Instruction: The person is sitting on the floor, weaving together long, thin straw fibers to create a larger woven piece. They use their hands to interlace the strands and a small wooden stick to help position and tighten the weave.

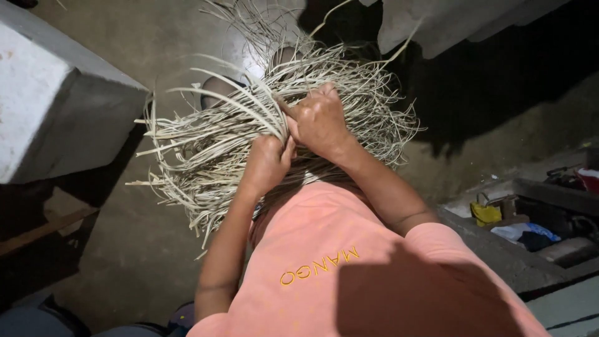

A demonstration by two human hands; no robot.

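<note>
I see my left hand (267, 159) fisted on the pale dried strips (206, 150), forearm angled up. My right hand (319, 120), wrist bent, seemingly pinches strands beside it.

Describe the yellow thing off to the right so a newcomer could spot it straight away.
Start at the big bundle of pale dry strips that both hands grip at centre. Go right and down to the dark ledge. There sits a small yellow bag, the only bright yellow item, left of a blue-and-white cloth.

Hemmed left by concrete block (56, 93), ahead by tangled strips (206, 143); open floor (143, 249) lower left, cluttered ledge (530, 231) blocking right
</note>
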